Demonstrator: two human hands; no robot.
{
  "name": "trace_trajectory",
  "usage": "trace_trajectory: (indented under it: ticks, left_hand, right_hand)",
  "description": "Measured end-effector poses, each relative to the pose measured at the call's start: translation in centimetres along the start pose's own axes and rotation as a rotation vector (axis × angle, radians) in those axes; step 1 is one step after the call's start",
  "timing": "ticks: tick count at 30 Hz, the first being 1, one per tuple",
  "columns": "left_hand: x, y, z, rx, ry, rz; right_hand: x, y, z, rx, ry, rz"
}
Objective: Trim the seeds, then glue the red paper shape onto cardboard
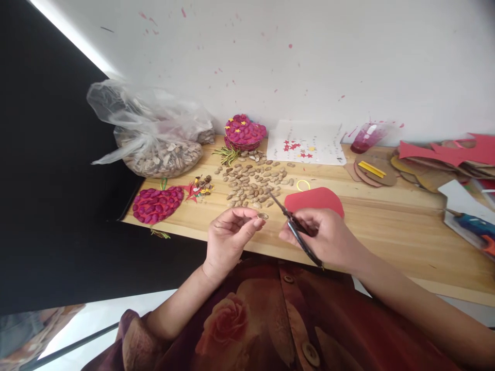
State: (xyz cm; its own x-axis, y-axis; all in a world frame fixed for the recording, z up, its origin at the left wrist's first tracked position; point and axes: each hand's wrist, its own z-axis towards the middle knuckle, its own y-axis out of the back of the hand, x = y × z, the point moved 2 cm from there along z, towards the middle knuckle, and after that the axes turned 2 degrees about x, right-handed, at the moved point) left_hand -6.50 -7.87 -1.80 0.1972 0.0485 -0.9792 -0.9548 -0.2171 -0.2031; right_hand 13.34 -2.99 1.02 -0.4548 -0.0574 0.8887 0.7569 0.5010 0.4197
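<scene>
A small piece of peanut shell [263, 216] is held up near the front edge of the wooden table [386, 226], on the near side of the loose peanuts [253, 186]. It is pinched at one end by the thumb and first finger of the left hand [232, 234], and those fingertips are clamped on it. The dark scissors [296, 225] are gripped by the right hand [325, 234], with the fingers closed around the handles. The thin tip is pointed toward the peanuts and seems to be kept apart from the shell.

The shell should be very light, dry and stiff. It is probably a bit rough, so it should not be slippery, but it could be cracked by a hard squeeze. It is best taken by its edges, with a soft pinch. The scissors should be hard and a little heavier, and are best held by the handles, away from the sharp tip.

Part of the shell is hidden by the left thumb, so it cannot be told if it is whole or half. Whether the blades are spread cannot be made out. Part of the red card [315, 198] is covered by the right hand.
</scene>
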Motion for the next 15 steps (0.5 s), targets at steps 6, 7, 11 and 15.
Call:
trace_trajectory:
  ticks: [6, 7, 11, 15]
  left_hand:
    - [-0.2, 0.2, -0.1, 0.018, -0.025, -0.041]
    - [-0.2, 0.2, -0.1, 0.016, -0.032, -0.039]
    - [-0.4, 0.3, 0.0, -0.004, -0.048, -0.01]
    - [-0.3, 0.4, -0.1, 0.011, -0.04, -0.004]
  right_hand:
    - [0.1, 0.3, -1.6, -0.012, 0.058, -0.345]
    - [0.2, 0.3, -1.8, -0.023, 0.073, -0.386]
    - [0.6, 0.4, -2.1, -0.065, 0.095, -0.483]
    - [0.9, 0.2, -2.0, -0.104, 0.104, -0.557]
